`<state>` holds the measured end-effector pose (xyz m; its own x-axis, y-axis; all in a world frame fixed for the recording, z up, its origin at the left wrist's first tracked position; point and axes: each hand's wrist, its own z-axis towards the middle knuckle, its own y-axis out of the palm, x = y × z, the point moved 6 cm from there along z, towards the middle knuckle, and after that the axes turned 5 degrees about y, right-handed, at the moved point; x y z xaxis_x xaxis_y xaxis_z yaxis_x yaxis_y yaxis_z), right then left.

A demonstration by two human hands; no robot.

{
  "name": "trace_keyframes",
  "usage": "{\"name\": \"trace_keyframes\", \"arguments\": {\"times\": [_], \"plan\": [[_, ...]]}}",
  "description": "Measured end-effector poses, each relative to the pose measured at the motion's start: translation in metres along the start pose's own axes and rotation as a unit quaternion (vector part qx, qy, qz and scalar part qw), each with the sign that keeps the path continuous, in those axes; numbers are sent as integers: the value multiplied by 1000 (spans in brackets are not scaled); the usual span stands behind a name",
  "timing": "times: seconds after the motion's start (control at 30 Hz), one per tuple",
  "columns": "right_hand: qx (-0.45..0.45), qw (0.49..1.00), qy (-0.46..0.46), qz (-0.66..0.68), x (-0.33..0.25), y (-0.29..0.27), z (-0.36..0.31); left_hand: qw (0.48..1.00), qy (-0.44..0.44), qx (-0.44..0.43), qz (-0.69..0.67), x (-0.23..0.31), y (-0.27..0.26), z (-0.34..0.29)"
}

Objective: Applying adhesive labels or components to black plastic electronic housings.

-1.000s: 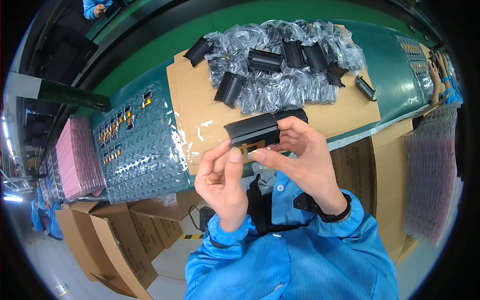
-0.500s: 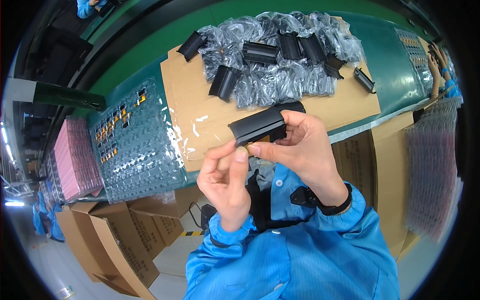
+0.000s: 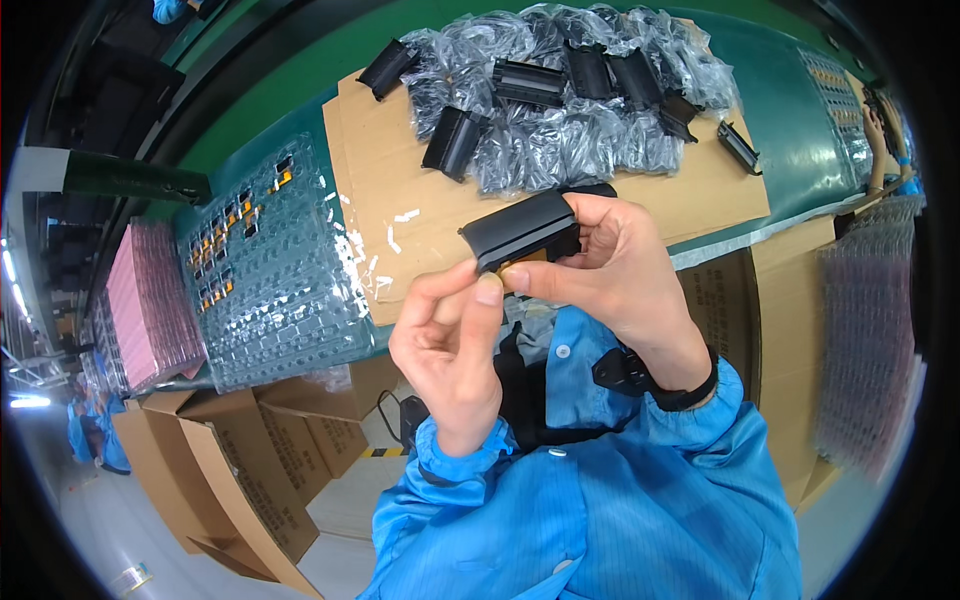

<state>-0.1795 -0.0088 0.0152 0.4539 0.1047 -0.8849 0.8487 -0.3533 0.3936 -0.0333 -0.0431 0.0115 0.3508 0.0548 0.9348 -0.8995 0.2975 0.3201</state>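
A curved black plastic housing (image 3: 520, 225) is held up in front of my chest, over the near edge of the cardboard. My right hand (image 3: 630, 270) grips its right end, thumb below and fingers behind. Under its lower edge, beside my right thumb, an amber flex strip (image 3: 520, 266) shows. My left hand (image 3: 450, 345) is closed in a pinch at the housing's lower left corner; whether its fingertips also hold the strip is hidden. Several similar black housings (image 3: 455, 143) lie beyond on and around clear plastic bags (image 3: 560, 150).
A cardboard sheet (image 3: 375, 215) with white paper scraps covers part of the green table (image 3: 785, 150). At left, a clear tray (image 3: 280, 320) holds small amber-and-black parts beside stacked pink trays (image 3: 145, 300). Open cartons (image 3: 240, 470) stand below; more trays (image 3: 865, 340) and another person's hands (image 3: 880, 135) are right.
The view has shifted slightly, and the housing has tilted a little in my hands. Both hands keep nearly the same hold, fingertips still together at the lower left corner.
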Motion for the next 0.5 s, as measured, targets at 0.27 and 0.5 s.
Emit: {"name": "trace_keyframes", "arguments": {"times": [0.27, 0.5], "plan": [[36, 998, -26, -34, 8, 7, 1, 999, -38, 25, -17, -3, -1, 4], [43, 998, 31, 39, 18, -10, -8, 992, -122, 19, -23, -21, -7, 9]]}}
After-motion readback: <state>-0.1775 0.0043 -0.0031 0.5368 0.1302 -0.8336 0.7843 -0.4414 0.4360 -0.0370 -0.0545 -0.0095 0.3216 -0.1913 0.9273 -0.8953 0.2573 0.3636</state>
